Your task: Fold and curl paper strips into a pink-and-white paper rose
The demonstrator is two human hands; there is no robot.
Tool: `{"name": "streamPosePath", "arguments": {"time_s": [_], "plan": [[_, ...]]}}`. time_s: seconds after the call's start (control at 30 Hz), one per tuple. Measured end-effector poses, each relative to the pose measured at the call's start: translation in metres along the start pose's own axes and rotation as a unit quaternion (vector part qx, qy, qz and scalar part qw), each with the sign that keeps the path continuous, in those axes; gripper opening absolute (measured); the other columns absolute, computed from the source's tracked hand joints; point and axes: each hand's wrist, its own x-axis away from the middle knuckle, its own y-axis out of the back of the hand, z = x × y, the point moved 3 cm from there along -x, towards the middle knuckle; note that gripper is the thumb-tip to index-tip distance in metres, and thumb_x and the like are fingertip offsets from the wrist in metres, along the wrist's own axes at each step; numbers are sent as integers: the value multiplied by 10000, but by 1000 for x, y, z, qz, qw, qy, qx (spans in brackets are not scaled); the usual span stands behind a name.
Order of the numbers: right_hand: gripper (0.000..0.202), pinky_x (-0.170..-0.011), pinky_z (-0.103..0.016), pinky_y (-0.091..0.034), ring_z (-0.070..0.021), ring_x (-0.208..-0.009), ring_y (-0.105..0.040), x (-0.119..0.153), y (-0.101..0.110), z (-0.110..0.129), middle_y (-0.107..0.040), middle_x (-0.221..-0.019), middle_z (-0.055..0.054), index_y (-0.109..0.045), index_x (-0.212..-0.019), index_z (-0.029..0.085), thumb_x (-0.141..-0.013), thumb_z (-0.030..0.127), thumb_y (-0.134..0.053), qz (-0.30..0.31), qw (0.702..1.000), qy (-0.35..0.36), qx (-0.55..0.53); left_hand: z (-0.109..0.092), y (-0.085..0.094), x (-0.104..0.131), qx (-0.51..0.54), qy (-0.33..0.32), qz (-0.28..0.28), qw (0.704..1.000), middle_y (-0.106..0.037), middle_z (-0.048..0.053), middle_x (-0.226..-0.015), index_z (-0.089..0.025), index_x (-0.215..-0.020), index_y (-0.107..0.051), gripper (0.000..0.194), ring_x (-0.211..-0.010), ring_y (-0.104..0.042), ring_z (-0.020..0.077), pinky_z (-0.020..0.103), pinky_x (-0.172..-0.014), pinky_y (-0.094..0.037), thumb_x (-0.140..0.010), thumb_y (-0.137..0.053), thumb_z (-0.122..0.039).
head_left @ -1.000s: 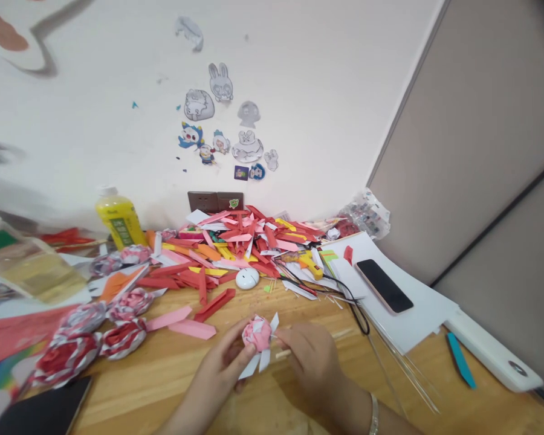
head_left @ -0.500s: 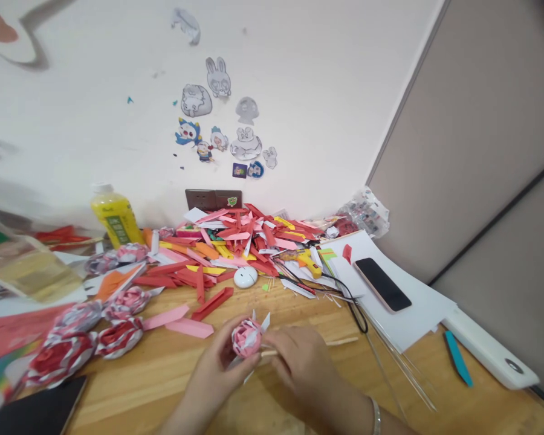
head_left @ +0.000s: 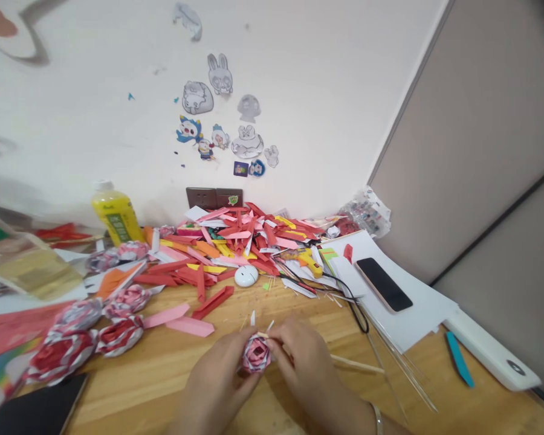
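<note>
A small folded-paper flower in pink and white sits between my hands, its hollow centre facing up. My left hand is closed around its left side. Above the flower, thin white paper points stick up. My right hand is closed on a thin wooden stick. The stick runs out to the right past the knuckles, and its other end shows at the flower's upper edge. My right fingertips are at the flower's right side; whether they press on it is hard to see.
Folded paper strips are heaped along the wall, with a yellow glue gun at their right. Finished paper flowers and a yellow bottle stand left. A phone lies on white paper, near thin wires and a teal craft knife.
The flower has turned so that its hollow centre faces me, and it has shifted slightly right. My right hand has moved its fingertips up to the flower's edge; the stick has shifted right.
</note>
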Motion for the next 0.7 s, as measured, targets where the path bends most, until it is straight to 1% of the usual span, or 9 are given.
{"name": "streamPosePath", "arguments": {"time_s": [0.07,0.13,0.27,0.37,0.47,0.57,0.63,0.7], "plan": [[389,-571,-241,-326,-141,-614,-536,1,-1,-2,-604,-669,-14,-602,-774,189,-990,381,-342,6,1000,-9,-11,-2,2,-1,-16,-23,-8,1000,-728,28,-931,-253,-1115,-509,343,-795,-706,187,256,-673,-570,-783,-595,-243],[325,-570,-236,-324,-138,-616,-535,1,-1,-3,-602,-665,-7,-604,-753,188,-966,344,-415,19,999,-34,-28,-3,3,-2,-26,-39,-12,999,-726,36,-935,-248,-1118,-508,330,-797,-704,187,257,-671,-567,-795,-575,-243],[182,-556,-217,-323,-124,-601,-534,0,0,-6,-605,-656,9,-599,-727,182,-891,235,-540,42,991,-101,-71,-6,5,-3,-27,-46,-4,999,-723,30,-904,-249,-1108,-520,292,-763,-700,179,249,-641,-561,-817,-551,-252],[150,-555,-210,-338,-123,-600,-549,-1,0,-7,-623,-658,10,-594,-721,179,-866,197,-559,48,986,-128,-92,-7,6,-4,-21,-44,-7,999,-723,26,-896,-252,-1105,-523,288,-756,-698,177,247,-640,-558,-819,-551,-254],[140,-555,-216,-352,-130,-600,-574,0,-2,-8,-643,-664,7,-600,-747,184,-872,203,-541,54,987,-119,-94,-6,6,-3,-25,-43,-11,999,-724,30,-918,-256,-1103,-521,295,-778,-701,183,250,-661,-557,-811,-558,-246],[170,-541,-222,-365,-135,-598,-599,1,-4,-9,-664,-687,-1,-606,-809,191,-913,234,-478,63,990,-94,-82,-6,6,-3,-29,-47,-10,998,-724,31,-911,-259,-1111,-512,307,-772,-702,186,248,-657,-556,-807,-559,-250],[228,-522,-228,-363,-138,-579,-600,2,-6,-9,-661,-670,-5,-595,-815,198,-946,275,-424,60,995,-67,-48,-7,6,-4,-31,-51,-15,998,-722,30,-903,-256,-1118,-504,314,-763,-701,186,248,-654,-555,-808,-554,-250],[298,-499,-242,-347,-142,-543,-584,3,-6,-8,-645,-634,-10,-574,-788,203,-971,304,-362,41,999,-19,10,-8,7,-4,-34,-51,-15,998,-719,28,-893,-253,-1121,-495,317,-752,-698,182,245,-645,-552,-810,-551,-242]]}}
